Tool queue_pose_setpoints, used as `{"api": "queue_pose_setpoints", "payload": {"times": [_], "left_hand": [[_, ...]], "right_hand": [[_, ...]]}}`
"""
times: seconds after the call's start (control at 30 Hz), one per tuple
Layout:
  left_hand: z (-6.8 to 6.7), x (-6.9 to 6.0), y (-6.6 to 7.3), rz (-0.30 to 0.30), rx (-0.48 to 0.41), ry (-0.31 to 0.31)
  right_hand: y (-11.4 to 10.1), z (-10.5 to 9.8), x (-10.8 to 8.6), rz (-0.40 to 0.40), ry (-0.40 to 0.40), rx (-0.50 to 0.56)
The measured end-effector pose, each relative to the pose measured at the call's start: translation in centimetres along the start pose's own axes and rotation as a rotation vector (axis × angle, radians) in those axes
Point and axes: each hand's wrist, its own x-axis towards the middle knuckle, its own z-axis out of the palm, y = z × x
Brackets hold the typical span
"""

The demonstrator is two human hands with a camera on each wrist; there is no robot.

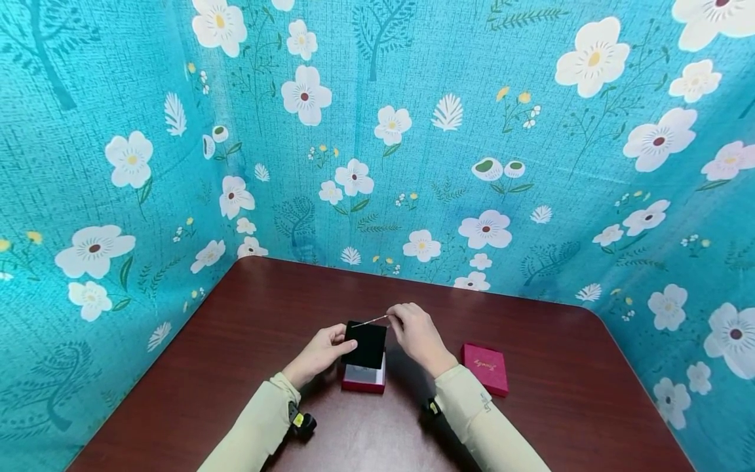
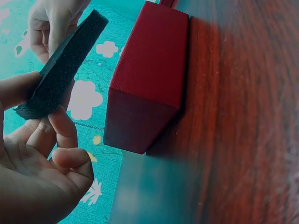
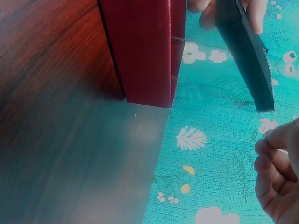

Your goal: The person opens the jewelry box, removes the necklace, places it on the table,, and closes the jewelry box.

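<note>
My left hand [image 1: 321,352] pinches a black foam pad [image 1: 367,347] between thumb and fingers. The pad is held tilted above an open red box base [image 1: 362,387]. A thin silver chain [image 1: 373,320] crosses the pad's upper edge, and my right hand [image 1: 417,333] pinches its end between thumb and fingertips. From the right wrist, the chain [image 3: 274,98] runs along the pad's face, and a strand stretches toward the red box [image 3: 142,56]. In the left wrist view the pad [image 2: 65,65] shows edge-on, between the fingers of my left hand [image 2: 42,179].
Right of my right hand, a red box lid [image 1: 485,368] with gold lettering lies on the dark reddish-brown table [image 1: 283,295]. Grey and white show inside the box base. A turquoise flowered cloth [image 1: 383,183] hangs behind and beside the table.
</note>
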Motion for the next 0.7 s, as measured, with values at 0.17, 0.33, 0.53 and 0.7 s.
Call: {"api": "queue_pose_setpoints", "payload": {"times": [0.17, 0.33, 0.53, 0.7], "left_hand": [[0.0, 0.0, 0.1, 0.021, 0.006, -0.026], [-0.2, -0.5, 1.4, 0.032, 0.003, -0.057], [-0.2, -0.2, 0.6, 0.019, 0.014, -0.064], [-0.2, -0.1, -0.2, 0.001, -0.01, -0.069]], "right_hand": [[0.2, -0.2, 0.2, 0.011, -0.007, 0.001], [0.2, -0.3, 0.6, 0.01, 0.003, 0.015], [0.3, -0.6, 1.2, 0.012, 0.048, 0.013], [0.5, -0.9, 1.5, 0.046, 0.059, 0.01]]}}
